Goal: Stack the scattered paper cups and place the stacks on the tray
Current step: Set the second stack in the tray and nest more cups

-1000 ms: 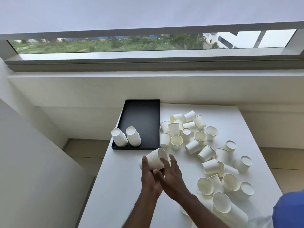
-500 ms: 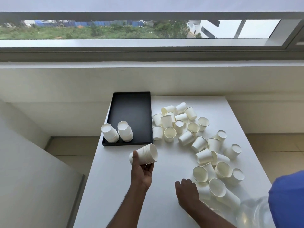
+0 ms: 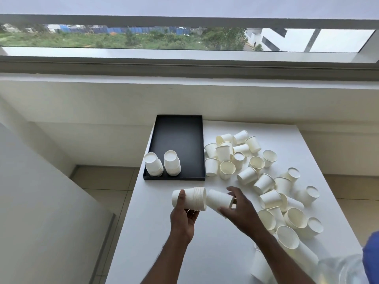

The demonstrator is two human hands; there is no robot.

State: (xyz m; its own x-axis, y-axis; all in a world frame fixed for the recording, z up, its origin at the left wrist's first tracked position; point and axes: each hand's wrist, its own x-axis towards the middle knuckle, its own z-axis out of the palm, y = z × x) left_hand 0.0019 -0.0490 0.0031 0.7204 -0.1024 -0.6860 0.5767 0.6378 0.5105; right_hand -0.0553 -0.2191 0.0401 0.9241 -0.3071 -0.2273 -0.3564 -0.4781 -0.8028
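Two stacks (image 3: pixel 153 164): upside down, side by side in the tray's near left corner, close together.
Tray (image 3: pixel 180 138): black and shallow, on the far left part of the white counter (image 3: pixel 160 242).
Held stack (image 3: pixel 191 199): on its side in the air just in front of the tray's near edge, base to the left, rims to the right.
Left hand (image 3: pixel 183 218): fingers curled under the held stack, thumb over its top, grasping it.
Cup (image 3: pixel 218 199): tilted on its side just right of the held stack, narrow end meeting the stack's rims. Whether it has gone in I cannot tell.
Right hand (image 3: pixel 240 210): in front of the tray's near right corner, fingers grasping the cup at its rim end.
In the way: the two stacks sit straight beyond the held stack, filling that corner of the tray.
Loose cups (image 3: pixel 246 175): a heap right of the tray, the nearest just beside its right wall, spreading toward the near right. Some are upright, some upside down, many on their sides.
Long stack (image 3: pixel 297 249): lying on its side well away from the tray, at the near right, partly behind the right forearm.
Clear plastic (image 3: pixel 340 269): blurred, at the counter's near right corner.
Blue cloth (image 3: pixel 372 257): at the right edge, farthest from the tray.
Window (image 3: pixel 184 37): beyond the tray above a white ledge, with greenery and buildings outside.
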